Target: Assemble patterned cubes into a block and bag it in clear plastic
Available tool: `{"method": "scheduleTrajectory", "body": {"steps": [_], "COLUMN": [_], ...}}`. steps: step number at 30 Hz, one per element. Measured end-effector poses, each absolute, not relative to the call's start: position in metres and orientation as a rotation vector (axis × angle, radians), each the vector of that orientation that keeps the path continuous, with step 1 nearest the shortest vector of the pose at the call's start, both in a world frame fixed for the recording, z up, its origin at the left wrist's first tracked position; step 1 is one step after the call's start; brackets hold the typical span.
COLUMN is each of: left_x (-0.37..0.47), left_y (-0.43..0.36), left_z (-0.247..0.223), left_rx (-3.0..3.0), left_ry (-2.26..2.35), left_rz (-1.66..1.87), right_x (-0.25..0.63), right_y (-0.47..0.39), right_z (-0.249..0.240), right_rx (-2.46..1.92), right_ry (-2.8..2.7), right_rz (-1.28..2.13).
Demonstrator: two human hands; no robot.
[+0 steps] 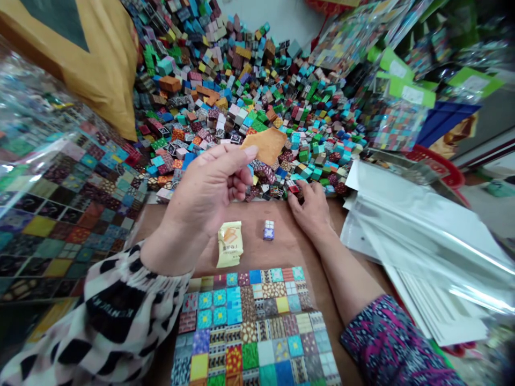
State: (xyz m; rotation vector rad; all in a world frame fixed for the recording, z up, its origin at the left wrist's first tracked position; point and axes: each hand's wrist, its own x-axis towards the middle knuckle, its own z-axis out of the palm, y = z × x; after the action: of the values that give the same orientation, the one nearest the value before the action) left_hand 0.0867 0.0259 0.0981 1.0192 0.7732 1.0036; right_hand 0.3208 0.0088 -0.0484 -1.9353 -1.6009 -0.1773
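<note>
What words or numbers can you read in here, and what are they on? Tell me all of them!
"KENTUCK", it looks like, on the checked sleeve; blurry, so I'm not sure.
Wrapper: printing too small to read.
White labels on the green-topped bags: too blurred.
Blocks in the pile: some black-and-white marks, but I can't tell if they're letters or numbers.

left hand [213, 185] raised, fingers pinched, right hand [310, 208] lowered, fingers curled, forearms converging
</note>
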Motion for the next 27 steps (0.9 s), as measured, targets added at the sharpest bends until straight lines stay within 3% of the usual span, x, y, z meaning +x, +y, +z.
{"method": "scheduleTrajectory", "body": {"steps": [10,19,27], "left_x": [0.088,0.088,0.086], "left_y": [0.026,0.026,0.027], "left_z": [0.098,0.097,0.093], "left_rx": [1.002,1.058,1.161], "left_ry": [0.737,0.770,0.722], "left_rz": [1.045,1.000,0.874], "right_x": [0.322,0.327,0.316], "right_y": [0.010,0.003,-0.014], "right_z": [-0.048,-0.037,-0.019], "right_rx": [-1.937,-1.674,-1.719], "right_ry": [-1.578,-1.254,-1.943], "right_rz": [-0.135,0.032,0.226]}}
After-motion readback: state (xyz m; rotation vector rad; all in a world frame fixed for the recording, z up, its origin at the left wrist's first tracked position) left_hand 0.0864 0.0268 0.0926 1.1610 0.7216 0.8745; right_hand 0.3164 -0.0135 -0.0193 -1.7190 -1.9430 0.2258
